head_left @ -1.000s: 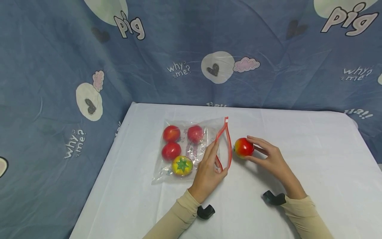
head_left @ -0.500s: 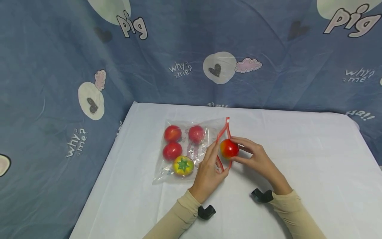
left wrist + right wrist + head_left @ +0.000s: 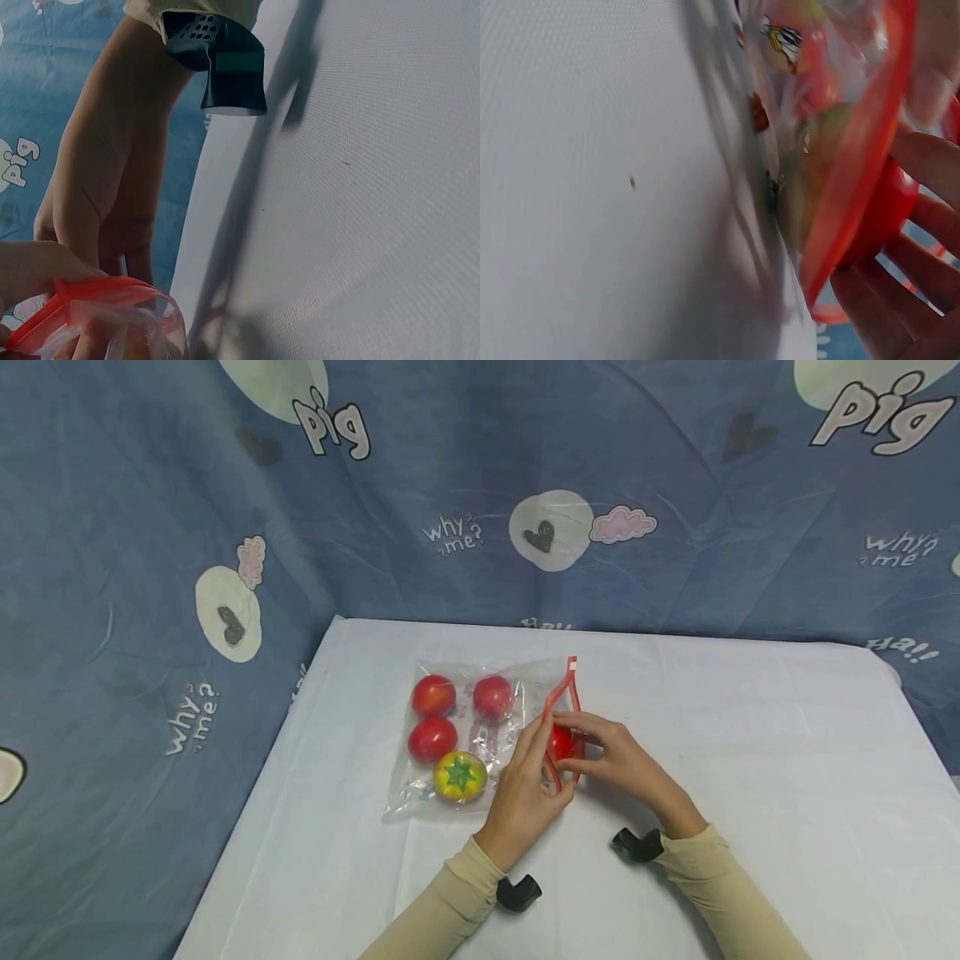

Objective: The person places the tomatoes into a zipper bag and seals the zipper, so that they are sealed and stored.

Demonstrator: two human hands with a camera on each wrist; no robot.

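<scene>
1 red fruit [image 3: 889,214] w/in spread R grip [image 3: 617,760]; L grip [image 3: 522,802] holds bag [image 3: 482,737].

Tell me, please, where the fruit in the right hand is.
In the head view, the fruit is in the right-side mouth of the clear bag, held by the right hand, beside the left hand.

From well above the white table [image 3: 750,735], the head camera looks forward and down over the bag [image 3: 405,802], while the left wrist camera looks low across it toward the nearby right hand [image 3: 621,762] and the right wrist camera faces the bag's red-edged mouth [image 3: 862,165] closely, which all three share.
</scene>
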